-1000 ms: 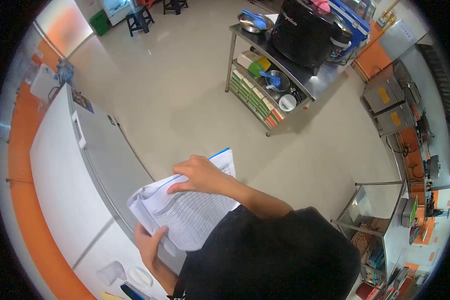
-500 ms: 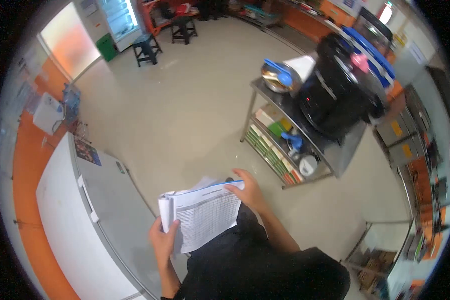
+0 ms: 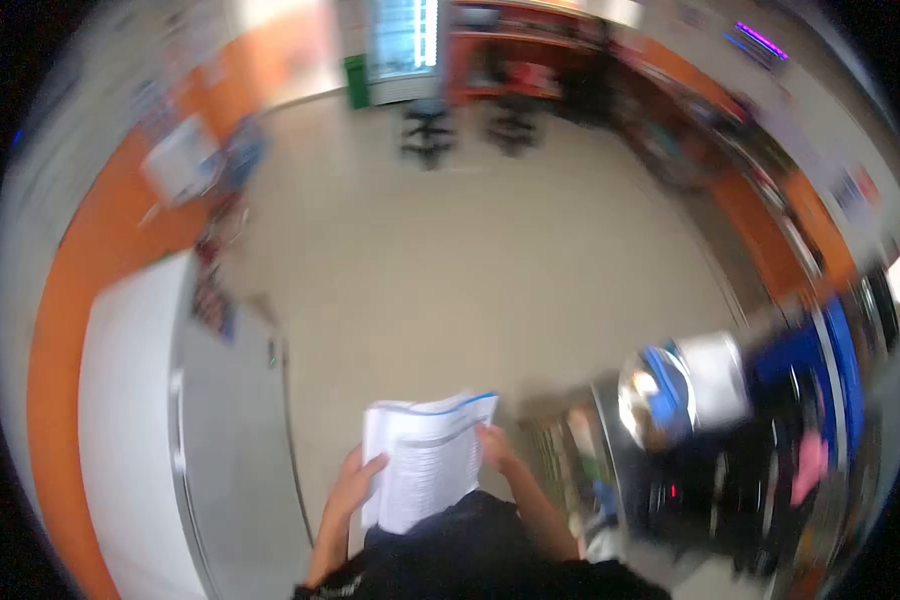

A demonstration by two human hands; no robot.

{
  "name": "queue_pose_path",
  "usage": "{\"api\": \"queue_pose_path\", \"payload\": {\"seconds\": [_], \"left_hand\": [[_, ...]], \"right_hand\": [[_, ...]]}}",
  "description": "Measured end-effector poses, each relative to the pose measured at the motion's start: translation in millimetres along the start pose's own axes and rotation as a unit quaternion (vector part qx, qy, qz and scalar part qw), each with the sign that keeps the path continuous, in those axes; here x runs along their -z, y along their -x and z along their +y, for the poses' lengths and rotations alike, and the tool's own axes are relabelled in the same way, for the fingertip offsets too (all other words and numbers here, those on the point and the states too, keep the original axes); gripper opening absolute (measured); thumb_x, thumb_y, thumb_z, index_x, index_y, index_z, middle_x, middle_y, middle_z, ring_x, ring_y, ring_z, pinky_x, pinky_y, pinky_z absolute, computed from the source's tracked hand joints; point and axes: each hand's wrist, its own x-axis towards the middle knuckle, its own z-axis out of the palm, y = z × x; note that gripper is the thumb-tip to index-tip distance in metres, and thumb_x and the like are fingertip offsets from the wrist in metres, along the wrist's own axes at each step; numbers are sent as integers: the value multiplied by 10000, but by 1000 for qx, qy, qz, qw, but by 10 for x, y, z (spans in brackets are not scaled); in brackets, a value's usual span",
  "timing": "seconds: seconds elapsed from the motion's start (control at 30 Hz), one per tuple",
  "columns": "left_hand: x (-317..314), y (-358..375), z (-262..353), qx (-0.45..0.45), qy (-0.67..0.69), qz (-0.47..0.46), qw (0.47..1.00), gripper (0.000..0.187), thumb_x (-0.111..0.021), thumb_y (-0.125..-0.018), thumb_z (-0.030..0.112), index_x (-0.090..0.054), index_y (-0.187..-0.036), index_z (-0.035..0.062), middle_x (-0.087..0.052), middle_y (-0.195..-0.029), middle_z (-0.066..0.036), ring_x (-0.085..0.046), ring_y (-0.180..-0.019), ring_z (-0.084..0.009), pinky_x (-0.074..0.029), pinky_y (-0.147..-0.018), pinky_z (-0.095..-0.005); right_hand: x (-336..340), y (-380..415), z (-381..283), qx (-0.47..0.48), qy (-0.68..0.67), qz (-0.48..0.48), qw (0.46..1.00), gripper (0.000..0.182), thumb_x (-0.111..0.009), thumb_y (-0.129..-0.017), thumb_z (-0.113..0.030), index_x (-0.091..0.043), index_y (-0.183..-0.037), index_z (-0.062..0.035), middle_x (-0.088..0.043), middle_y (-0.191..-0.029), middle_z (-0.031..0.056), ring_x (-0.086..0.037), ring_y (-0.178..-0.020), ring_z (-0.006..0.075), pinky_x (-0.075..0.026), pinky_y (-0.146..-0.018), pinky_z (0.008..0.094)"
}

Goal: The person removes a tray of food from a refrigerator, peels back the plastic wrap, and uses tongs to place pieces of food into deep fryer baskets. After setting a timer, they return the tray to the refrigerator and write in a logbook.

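A stack of printed paper sheets (image 3: 428, 462) with a blue strip along its top edge is held up in front of my body. My left hand (image 3: 356, 480) grips its left side, thumb on the front page. At the right edge my right hand (image 3: 494, 448) holds the sheets too, its fingers partly behind them. A table grid and lines of print cover the front page, too blurred to read.
A grey and white refrigerator (image 3: 235, 450) stands on the left. To the right, a metal cart (image 3: 615, 450) carries a steel bowl (image 3: 655, 400) and a large black cooker (image 3: 710, 490). Two stools (image 3: 427, 132) and a lit glass-door fridge (image 3: 403, 50) are at the back.
My view has swung, so the cart now sits lower right and the glass-door fridge nearer the middle. My right hand has moved from the top edge of the sheets to their right edge.
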Motion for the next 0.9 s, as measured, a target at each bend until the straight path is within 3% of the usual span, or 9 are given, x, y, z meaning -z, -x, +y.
{"api": "queue_pose_path", "payload": {"seconds": [0.07, 0.17, 0.23, 0.37, 0.47, 0.57, 0.67, 0.8, 0.9], "left_hand": [[-25, -508, -14, 39, -19, -38, 998, 341, -507, -858, 136, -505, -1161, -21, -590, -1057, -106, -545, -970, -171, -424, -862, -313], [-36, -1289, 316, -104, -95, -73, 987, 340, -513, -839, 184, -538, -1115, -12, -593, -1065, -149, -535, -994, -228, -407, -889, -348], [-100, -1853, 399, -167, -69, -34, 983, 359, -539, -834, 181, -515, -1130, -22, -594, -1056, -152, -540, -971, -213, -406, -875, -333], [-272, -2894, 956, -155, -97, -26, 983, 441, -590, -815, 250, -496, -1147, -25, -593, -1038, -162, -543, -949, -197, -412, -851, -320], [-429, -3577, 1109, -75, -127, -35, 988, 610, -719, -670, 364, -509, -1081, -35, -595, -991, -182, -562, -940, -246, -430, -825, -347], [-741, -4212, 869, -111, -146, 121, 976, 670, -779, -586, 345, -507, -1067, -34, -594, -995, -180, -575, -929, -261, -458, -780, -358], [-914, -4619, 1010, 7, -58, 184, 981, 635, -796, -552, 282, -542, -1049, -20, -609, -977, -170, -589, -910, -253, -472, -764, -357], [-1191, -5493, 964, 0, -77, 277, 958, 551, -749, -560, 276, -594, -981, -43, -602, -967, -207, -590, -888, -327, -472, -783, -374], [-1473, -6237, 1216, -51, -55, 272, 959, 410, -706, -610, 190, -607, -944, -25, -639, -885, -177, -613, -845, -266, -479, -761, -349]], "right_hand": [[88, -314, -515, -18, -31, -34, 999, 353, -531, -875, -314, -563, -1058, -14, -600, -919, 82, -557, -861, 171, -454, -728, 312], [295, -1038, -1117, 217, 50, -140, 965, 413, -531, -876, -322, -496, -1108, 17, -581, -1007, 130, -567, -886, 230, -475, -763, 368], [609, -1584, -1458, 113, -140, -110, 977, 478, -535, -876, -333, -452, -1160, 43, -567, -1046, 153, -565, -911, 266, -475, -796, 385], [908, -2153, -2657, 121, -3, -48, 991, 512, -539, -874, -332, -430, -1174, 68, -542, -1083, 186, -559, -940, 289, -470, -811, 410], [1100, -2508, -3220, 160, 40, -35, 986, 512, -552, -870, -314, -427, -1162, 88, -536, -1085, 204, -553, -957, 293, -467, -793, 425], [1027, -2793, -3683, 133, 83, 34, 987, 515, -569, -860, -291, -429, -1159, 105, -527, -1110, 230, -532, -1004, 300, -461, -786, 431], [1200, -3267, -4051, 152, 217, 20, 964, 375, -573, -854, -301, -563, -845, 74, -554, -742, 80, -491, -638, 169, -426, -545, 305], [1964, -4580, -4295, 160, 241, -71, 955, 403, -572, -858, -323, -566, -830, 79, -544, -702, 77, -490, -633, 165, -419, -537, 291], [2337, -4977, -4976, 150, 247, -55, 956, 406, -572, -861, -329, -571, -830, 76, -542, -695, 71, -491, -632, 162, -416, -534, 283]]}}
